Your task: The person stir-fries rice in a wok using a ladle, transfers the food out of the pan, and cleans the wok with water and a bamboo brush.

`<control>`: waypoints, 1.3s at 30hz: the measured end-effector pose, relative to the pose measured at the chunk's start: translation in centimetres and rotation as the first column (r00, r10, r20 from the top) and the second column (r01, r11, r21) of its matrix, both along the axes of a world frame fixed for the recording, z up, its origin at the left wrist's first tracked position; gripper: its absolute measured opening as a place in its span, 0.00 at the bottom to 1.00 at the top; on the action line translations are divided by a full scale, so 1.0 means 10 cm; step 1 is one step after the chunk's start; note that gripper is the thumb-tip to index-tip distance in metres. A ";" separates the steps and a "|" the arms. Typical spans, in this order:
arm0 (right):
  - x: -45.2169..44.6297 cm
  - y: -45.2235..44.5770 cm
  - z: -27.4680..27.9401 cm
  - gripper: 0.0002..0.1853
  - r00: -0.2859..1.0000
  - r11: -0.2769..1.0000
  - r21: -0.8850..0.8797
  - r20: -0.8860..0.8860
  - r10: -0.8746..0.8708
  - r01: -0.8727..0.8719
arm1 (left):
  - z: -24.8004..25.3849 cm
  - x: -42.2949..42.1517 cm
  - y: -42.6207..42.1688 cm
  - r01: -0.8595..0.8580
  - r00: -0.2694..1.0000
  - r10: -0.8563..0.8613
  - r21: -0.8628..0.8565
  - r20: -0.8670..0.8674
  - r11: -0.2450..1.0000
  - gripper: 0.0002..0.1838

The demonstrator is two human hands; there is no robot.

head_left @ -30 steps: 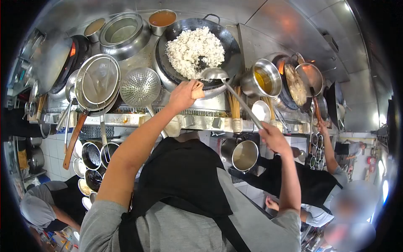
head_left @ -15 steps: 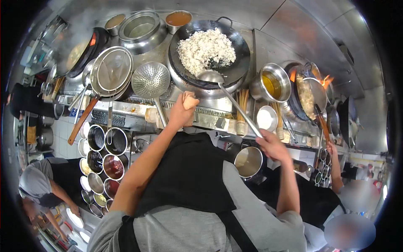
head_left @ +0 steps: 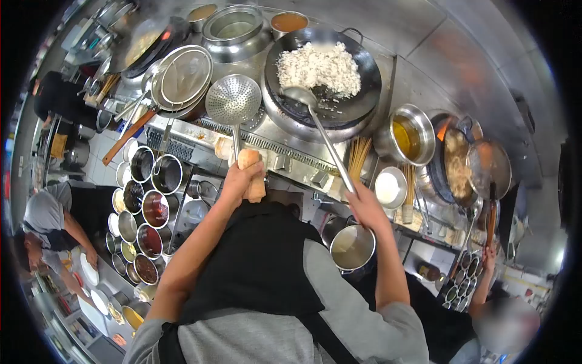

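A folded tan cloth (head_left: 251, 176) is clutched in my left hand (head_left: 237, 181), close to my apron at the counter's front edge. My right hand (head_left: 367, 209) is wrapped round the handle of a long metal ladle (head_left: 327, 141). The ladle's bowl rests at the near left inside a black wok (head_left: 357, 112). White chopped food (head_left: 318, 68) lies heaped in the far part of that wok. Left of the wok is a perforated skimmer (head_left: 233, 99), its handle running down behind the cloth.
Wire strainers (head_left: 182, 76) lie left of the skimmer. To the right stand a pot of oil (head_left: 405, 134), a white-filled bowl (head_left: 390, 187) and bamboo brushes (head_left: 359, 159). Sauce pots (head_left: 156, 209) stand lower left. A co-worker's hand (head_left: 489, 258) holds a strainer beside another wok; other people work at left.
My left hand has drawn back from the wok's rim with the cloth. The ladle has shifted leftward in the wok. At right, the co-worker's strainer has moved, and the view has turned.
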State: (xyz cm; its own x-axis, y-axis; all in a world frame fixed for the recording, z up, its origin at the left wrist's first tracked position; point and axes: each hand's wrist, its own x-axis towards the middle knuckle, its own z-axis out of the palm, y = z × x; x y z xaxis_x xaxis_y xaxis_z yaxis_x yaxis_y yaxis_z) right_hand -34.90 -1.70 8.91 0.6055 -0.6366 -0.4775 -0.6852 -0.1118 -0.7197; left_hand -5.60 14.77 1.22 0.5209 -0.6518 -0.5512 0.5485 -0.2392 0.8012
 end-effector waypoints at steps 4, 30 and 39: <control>0.73 -0.42 -0.88 0.18 0.997 0.954 -0.293 0.074 -0.039 0.059 | -0.07 -0.01 -0.38 0.097 0.984 -0.102 -0.040 -0.147 0.994 0.21; 1.29 0.22 -0.08 0.11 0.951 0.951 0.022 0.010 -0.310 0.309 | -0.48 0.51 -2.17 0.056 0.873 -0.070 -0.044 -0.482 0.997 0.09; 1.13 0.07 0.04 0.14 0.703 0.751 0.170 0.271 -0.658 0.638 | -0.70 0.50 -2.17 -0.036 0.911 0.011 -0.053 -0.413 0.998 0.14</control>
State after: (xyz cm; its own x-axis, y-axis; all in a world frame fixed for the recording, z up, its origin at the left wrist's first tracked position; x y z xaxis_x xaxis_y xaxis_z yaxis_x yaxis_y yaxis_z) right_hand -23.62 -1.02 9.27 0.1703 -0.9021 -0.3964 -0.3260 0.3281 -0.8866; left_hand -0.65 -6.89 -5.76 0.2704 -0.6795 -0.6820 0.8380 -0.1826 0.5142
